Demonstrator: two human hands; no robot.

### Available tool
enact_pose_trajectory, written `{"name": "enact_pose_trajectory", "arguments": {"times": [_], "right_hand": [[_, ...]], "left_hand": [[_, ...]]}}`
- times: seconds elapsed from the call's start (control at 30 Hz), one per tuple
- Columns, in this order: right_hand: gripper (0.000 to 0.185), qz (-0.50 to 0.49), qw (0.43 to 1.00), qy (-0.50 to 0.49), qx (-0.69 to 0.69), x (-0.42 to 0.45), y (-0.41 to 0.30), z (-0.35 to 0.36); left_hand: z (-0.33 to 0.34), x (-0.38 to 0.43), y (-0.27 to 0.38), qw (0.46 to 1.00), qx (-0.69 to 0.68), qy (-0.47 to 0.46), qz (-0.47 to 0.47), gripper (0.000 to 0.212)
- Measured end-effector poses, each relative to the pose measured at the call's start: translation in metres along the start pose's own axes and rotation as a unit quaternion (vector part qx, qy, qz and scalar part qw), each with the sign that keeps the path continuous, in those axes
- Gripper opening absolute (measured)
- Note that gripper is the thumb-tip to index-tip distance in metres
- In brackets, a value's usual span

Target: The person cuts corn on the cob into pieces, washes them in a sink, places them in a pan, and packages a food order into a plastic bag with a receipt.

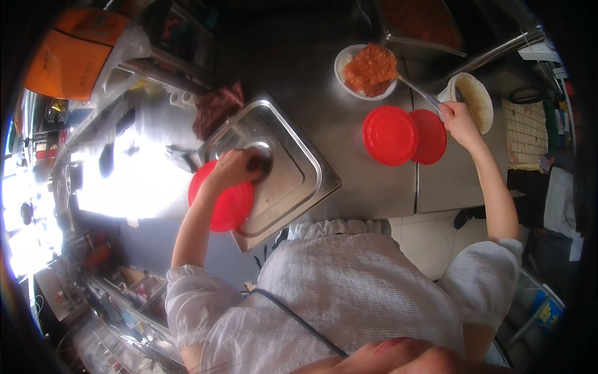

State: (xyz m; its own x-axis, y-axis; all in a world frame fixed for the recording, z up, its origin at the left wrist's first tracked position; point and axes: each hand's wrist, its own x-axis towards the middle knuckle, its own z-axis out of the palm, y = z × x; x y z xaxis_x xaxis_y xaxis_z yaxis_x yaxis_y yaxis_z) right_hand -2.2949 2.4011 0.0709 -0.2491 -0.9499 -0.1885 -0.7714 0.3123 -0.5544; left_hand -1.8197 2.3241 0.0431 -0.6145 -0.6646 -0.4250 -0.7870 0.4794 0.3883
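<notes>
My right hand (458, 119) grips the handle of a metal serving spoon (423, 91), whose head lies at a white bowl (343, 86) heaped with red-orange saucy food (370, 70). Beside that hand a white tub (483, 105) holds pale food and a utensil. Two red round lids (390, 135) lie overlapping below the bowl. My left hand (240, 166) is at a small round metal piece (266, 161) with a dark knob on a steel pan lid (289, 187); whether the fingers close on the knob cannot be told. Under the left wrist lies another red round lid (226, 210).
A steel counter (373, 187) spans the front. At the top right stands a deep metal pan (420, 28) of red food, with a metal rail beside it. A crumpled dark red cloth (217, 107) lies behind the pan lid. Orange packages (70, 61) hang at the upper left.
</notes>
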Motion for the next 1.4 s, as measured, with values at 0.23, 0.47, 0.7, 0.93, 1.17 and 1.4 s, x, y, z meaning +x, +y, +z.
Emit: {"name": "enact_pose_trajectory", "arguments": {"times": [0.23,0.47,0.7,0.93,1.17,1.4], "right_hand": [[0.021,-0.141,0.903,0.121,-0.388,-0.023,-0.041,0.005],[0.025,-0.204,0.857,0.17,-0.442,-0.023,-0.038,0.011],[0.023,-0.201,0.894,0.157,-0.367,-0.03,-0.036,0.019],[0.025,-0.053,0.984,0.172,-0.012,-0.03,-0.019,-0.028],[0.029,0.015,0.973,0.23,-0.022,0.059,0.042,-0.08],[0.031,0.069,0.92,0.29,-0.256,0.155,0.02,-0.031]], "left_hand": [[0.001,0.001,0.0,1.0,-0.01,-0.019,-0.005,0.033],[-0.001,0.005,0.002,1.0,0.001,-0.021,-0.004,0.033],[0.001,0.008,0.002,1.0,-0.003,-0.007,0.004,0.033],[-0.002,0.009,0.0,0.999,0.01,-0.04,-0.023,0.039],[-0.008,0.004,0.007,0.999,0.003,-0.043,-0.023,0.04],[-0.002,-0.002,0.006,0.999,0.026,-0.032,-0.019,0.038]]}}
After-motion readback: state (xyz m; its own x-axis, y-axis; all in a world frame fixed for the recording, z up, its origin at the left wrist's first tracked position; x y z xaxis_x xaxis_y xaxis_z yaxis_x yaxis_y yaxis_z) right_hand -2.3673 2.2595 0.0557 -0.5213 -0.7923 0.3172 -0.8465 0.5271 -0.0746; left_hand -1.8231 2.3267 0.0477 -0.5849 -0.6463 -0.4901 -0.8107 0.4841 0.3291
